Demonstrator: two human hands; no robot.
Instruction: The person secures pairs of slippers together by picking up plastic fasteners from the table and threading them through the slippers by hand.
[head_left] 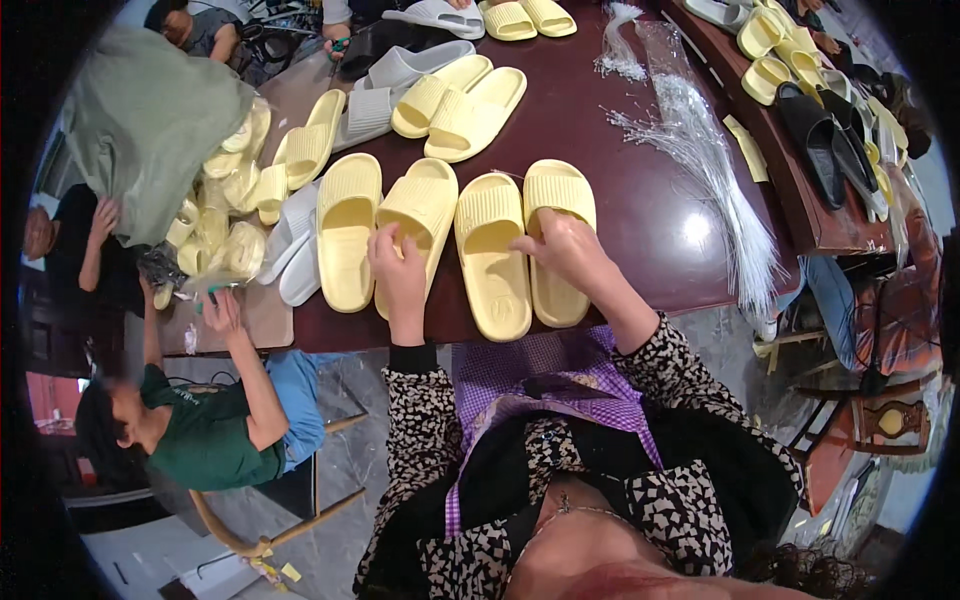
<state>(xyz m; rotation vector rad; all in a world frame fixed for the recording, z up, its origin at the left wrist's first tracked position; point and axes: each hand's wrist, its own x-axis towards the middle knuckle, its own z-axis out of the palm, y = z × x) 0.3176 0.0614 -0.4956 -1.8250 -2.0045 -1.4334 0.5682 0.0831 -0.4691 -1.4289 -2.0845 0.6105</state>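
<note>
Two pairs of pale yellow slide slippers lie side by side at the table's near edge, toes pointing away from me. My left hand (398,278) is over the inner slipper of the left pair (422,195), its fingers loosely bent and apart by the strap opening. Beside it lies the outer slipper of that pair (347,230). My right hand (578,252) rests over the right-hand slipper (560,188) of the other pair, fingertips at the strap's edge and thumb spread toward the neighbouring slipper (497,290). Neither hand visibly grips anything.
More yellow slippers (478,112) and grey ones (375,112) lie farther back on the dark red table (600,120). Bundled clear plastic ties (715,150) are at right. Bagged slippers (225,215) and a green cloth (140,130) are at left. A person in green (215,430) sits at left.
</note>
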